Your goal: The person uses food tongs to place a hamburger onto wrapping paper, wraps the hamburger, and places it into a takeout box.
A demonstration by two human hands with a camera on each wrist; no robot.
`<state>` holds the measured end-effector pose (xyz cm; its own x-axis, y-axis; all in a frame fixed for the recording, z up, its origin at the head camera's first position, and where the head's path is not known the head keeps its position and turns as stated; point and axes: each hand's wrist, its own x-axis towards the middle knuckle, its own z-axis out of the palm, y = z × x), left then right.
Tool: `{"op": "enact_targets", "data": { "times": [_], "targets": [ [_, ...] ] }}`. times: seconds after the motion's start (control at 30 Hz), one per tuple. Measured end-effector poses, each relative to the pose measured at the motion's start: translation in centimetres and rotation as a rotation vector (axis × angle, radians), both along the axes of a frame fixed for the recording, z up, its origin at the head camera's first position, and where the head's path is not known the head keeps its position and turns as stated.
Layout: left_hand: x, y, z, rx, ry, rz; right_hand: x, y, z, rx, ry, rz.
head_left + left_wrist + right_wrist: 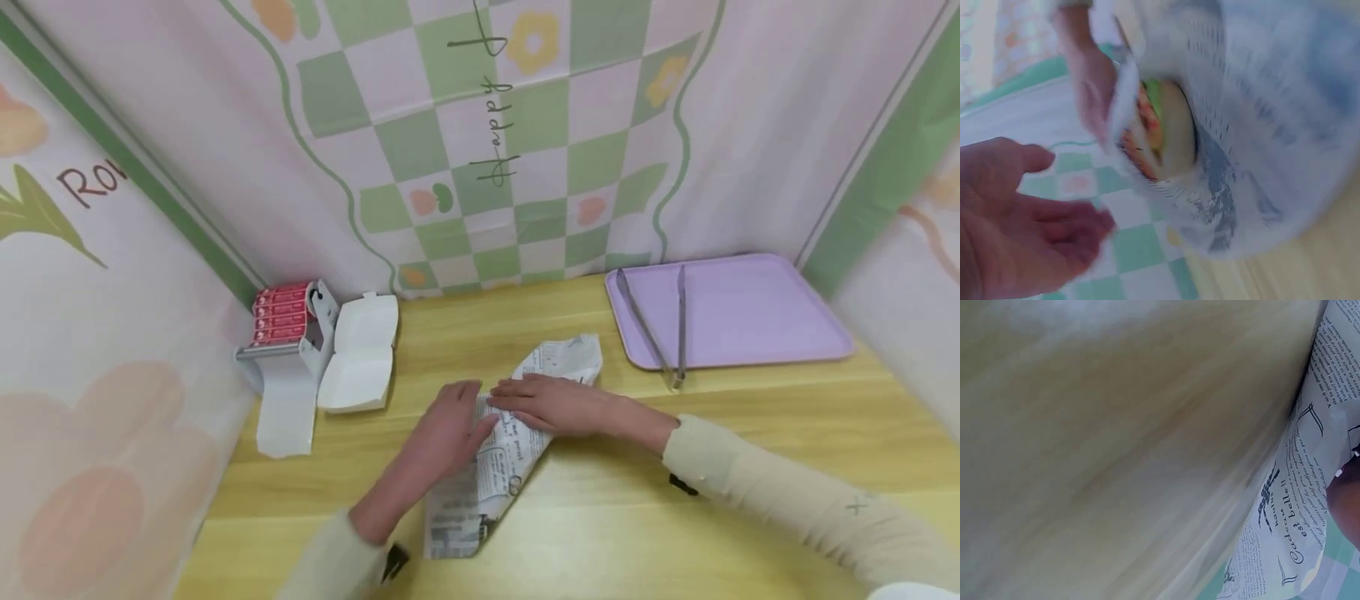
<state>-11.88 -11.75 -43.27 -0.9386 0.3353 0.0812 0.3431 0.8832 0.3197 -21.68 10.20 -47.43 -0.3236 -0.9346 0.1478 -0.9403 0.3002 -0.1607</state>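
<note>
Printed newspaper-style wrapping paper (495, 483) lies folded into a slanted strip on the wooden table. In the left wrist view, a pale bun (1179, 134) with green leaf and reddish filling shows inside the paper's fold; that view is blurred. My left hand (450, 425) is at the paper's left edge, thumb and fingers apart, with nothing between them. My right hand (551, 404) rests on the paper's upper part, fingers fairly straight and pointing left. The right wrist view shows only a bit of that hand beside the printed paper (1285, 519).
At the back left are an open white takeaway box (358, 379) and a dispenser with a roll of red labels (281, 312), its white backing strip (287, 412) hanging down. Metal tongs (680, 333) lie across the edge of a purple tray (765, 312) at the back right.
</note>
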Motion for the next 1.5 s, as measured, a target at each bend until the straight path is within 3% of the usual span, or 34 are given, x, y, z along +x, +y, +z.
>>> {"op": "enact_targets", "data": {
  "times": [0.07, 0.17, 0.27, 0.43, 0.67, 0.9, 1.0, 1.1, 1.2, 1.27, 1.37, 1.5],
  "targets": [
    [-1.6, 1.3, -0.8, -0.096, -0.115, -0.023, 0.1, -0.2, -0.3, 0.008, 0.005, -0.009],
    [-2.4, 2.4, -2.1, -0.197, -0.233, -0.05, 0.2, -0.3, -0.3, 0.024, -0.041, -0.047],
    [-2.4, 2.8, -2.7, -0.253, -0.229, -0.036, -0.4, 0.8, 0.4, -0.008, -0.151, -0.134],
    [-2.6, 2.9, -2.7, -0.29, -0.199, -0.015, -1.8, 4.8, 2.0, -0.066, -0.3, -0.273],
    [-2.4, 3.1, -2.8, -0.358, -0.203, -0.027, -4.5, 7.9, 1.5, -0.019, -0.424, -0.229],
    [-2.2, 3.5, -2.8, -0.346, -0.194, -0.017, -6.4, 10.1, 1.9, -0.059, -0.406, -0.3],
    [-2.1, 3.6, -2.9, -0.353, -0.194, -0.006, -5.9, 10.1, 2.6, -0.115, -0.362, -0.307],
    [-2.0, 3.8, -2.9, -0.355, -0.164, 0.0, -4.4, 8.7, 3.2, -0.174, -0.266, -0.328],
    [-2.0, 4.0, -2.7, -0.306, -0.151, -0.008, -1.9, 6.6, 4.1, -0.203, -0.159, -0.359],
    [-2.0, 4.0, -2.7, -0.221, -0.169, -0.009, 0.0, 5.5, 4.5, -0.188, -0.145, -0.383],
    [-2.1, 3.8, -3.1, -0.026, -0.22, -0.006, 2.1, 4.7, 4.4, -0.154, -0.188, -0.393],
    [-2.3, 3.1, -4.2, 0.264, -0.311, 0.023, 3.7, 4.9, 2.6, -0.161, -0.247, -0.425]
  ]
}}
